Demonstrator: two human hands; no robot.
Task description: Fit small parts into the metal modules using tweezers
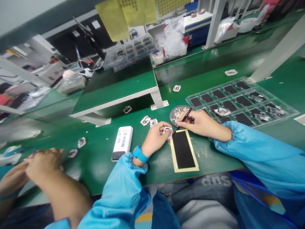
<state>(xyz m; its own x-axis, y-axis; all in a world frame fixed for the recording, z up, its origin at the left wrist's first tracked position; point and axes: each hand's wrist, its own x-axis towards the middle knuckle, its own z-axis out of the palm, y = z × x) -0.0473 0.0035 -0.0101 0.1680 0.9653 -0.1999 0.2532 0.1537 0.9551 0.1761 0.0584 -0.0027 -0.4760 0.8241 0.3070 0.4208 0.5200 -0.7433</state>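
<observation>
My left hand (156,140) is closed around a small white plastic part (167,131), pinched between thumb and fingers. Black tweezers (186,115) are in my right hand (201,123), their tips pointing down and left toward the corner of a black pad (183,149) on yellow backing. Just behind the tips lies a round dish (173,114) filled with tiny pale pieces. Two similar white parts, one a white frame (145,120), rest on the green table beyond my left hand. Whether the tweezers grip a piece is too small to tell.
A clear tray (267,95) with dark rectangles and several white parts lies to the right. A white power bank (122,143) lies left of my hand. A green raised shelf (119,89) stands behind. Another person's hands (40,163) are at far left.
</observation>
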